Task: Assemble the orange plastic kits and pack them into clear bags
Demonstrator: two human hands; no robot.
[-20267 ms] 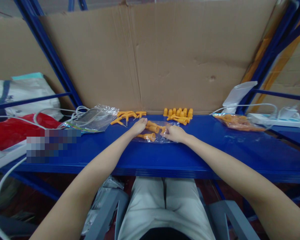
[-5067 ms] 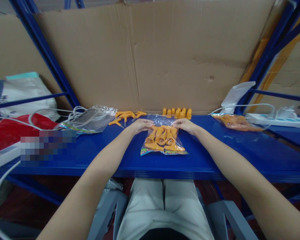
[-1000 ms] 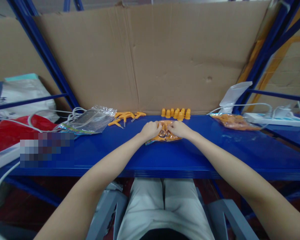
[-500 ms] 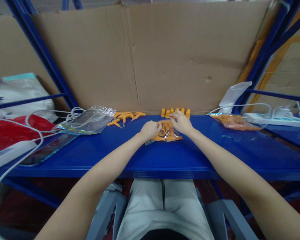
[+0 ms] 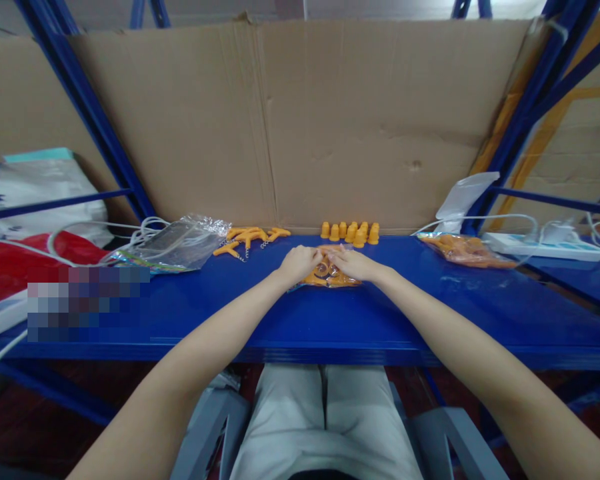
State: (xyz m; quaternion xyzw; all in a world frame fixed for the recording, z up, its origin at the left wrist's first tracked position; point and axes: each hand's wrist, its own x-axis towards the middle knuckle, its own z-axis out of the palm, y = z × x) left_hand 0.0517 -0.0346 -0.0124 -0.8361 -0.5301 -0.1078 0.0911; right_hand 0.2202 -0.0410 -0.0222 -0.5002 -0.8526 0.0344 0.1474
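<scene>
A clear plastic bag (image 5: 325, 283) of orange plastic parts lies on the blue shelf in front of me, round openings of some parts showing through the film. My left hand (image 5: 297, 263) is closed on the bag's upper left edge. From the right, my right hand (image 5: 356, 263) grips the bag's upper edge, its fingertips close to the left hand's; whether a part is between them is hidden. Just behind the bag stand several orange caps (image 5: 350, 233) in a loose group. Several orange-handled corkscrews (image 5: 247, 236) with metal spirals lie to the left.
An open clear bag (image 5: 180, 243) and white cables (image 5: 150, 230) lie at left, near a red bag (image 5: 40, 257). Another bag of orange parts (image 5: 463, 251) and a white power strip (image 5: 543, 245) lie at right. A cardboard panel (image 5: 370, 120) stands behind the shelf (image 5: 220, 313).
My right hand has come back from the orange caps to the bag's upper edge. One cap now stands in front of the others. My left hand stays on the bag.
</scene>
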